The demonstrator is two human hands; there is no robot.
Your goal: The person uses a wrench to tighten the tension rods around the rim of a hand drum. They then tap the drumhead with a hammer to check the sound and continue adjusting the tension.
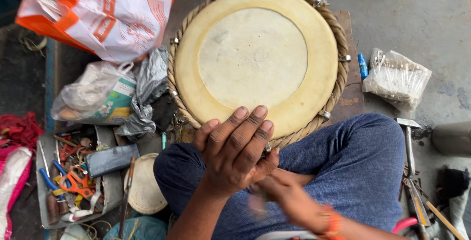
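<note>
A round drum stands in front of my crossed legs, its pale skin head point(252, 58) facing up. A thick braided rope rim point(339, 39) with metal hooks point(345, 58) runs around it. My left hand point(235, 146) is raised over the drum's near edge, back toward the camera, fingers extended and close together, with nothing visible in it. My right hand point(282, 196) is below and just behind it, over my lap. It is motion-blurred, and I cannot tell whether it holds anything. An orange thread circles the right wrist. My blue-jeaned knee point(365, 161) lies to the right.
At left, a metal tray point(46, 149) holds orange-handled scissors point(76, 183) and several tools, next to plastic bags point(98, 93) and an orange-and-white bag point(108, 14). At right lie a hammer point(408, 139), a clear bag of small sticks point(397, 78) and a small blue tube point(362, 66).
</note>
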